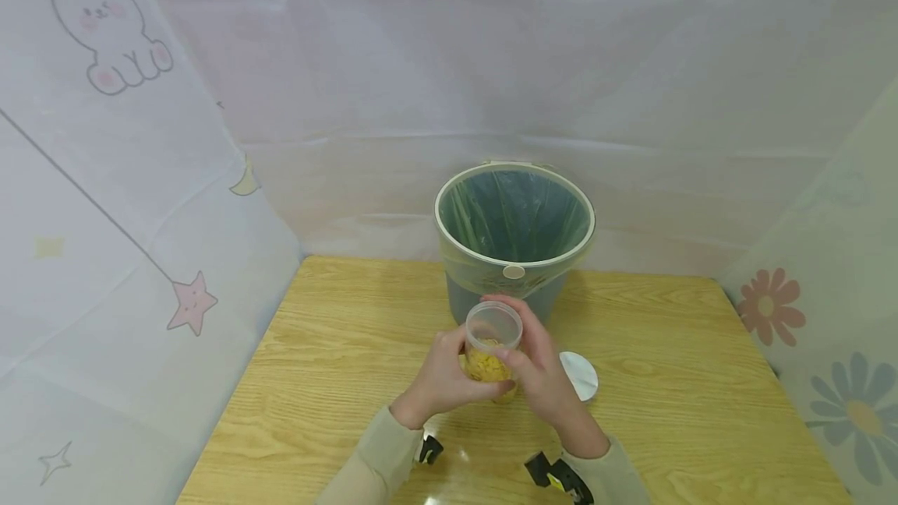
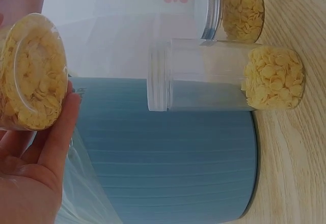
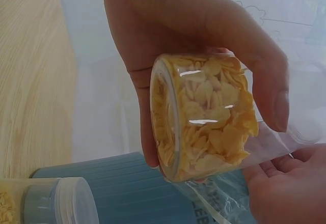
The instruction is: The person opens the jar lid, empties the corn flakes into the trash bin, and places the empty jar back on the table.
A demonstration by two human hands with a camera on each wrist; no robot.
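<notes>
Both hands hold a clear plastic jar (image 1: 486, 365) of yellow flakes, its translucent round top facing up in the head view. My left hand (image 1: 445, 376) grips its left side and my right hand (image 1: 536, 357) curls round the right. In the right wrist view the right hand (image 3: 204, 25) wraps the flake-filled lower part of the jar (image 3: 209, 117); the left hand (image 3: 290, 188) is nearer the top end. Whether the held jar carries a lid, I cannot tell. A second clear jar (image 2: 209, 76) with a translucent lid stands on the table, flakes at its bottom.
A third jar of flakes (image 2: 244, 10) with a silver lid (image 1: 578, 376) stands right of the hands. Behind the hands is a blue-grey bin (image 1: 463, 298) with a pale rim and a plastic liner. Patterned cloth walls (image 1: 421, 84) edge the wooden table (image 1: 337, 333).
</notes>
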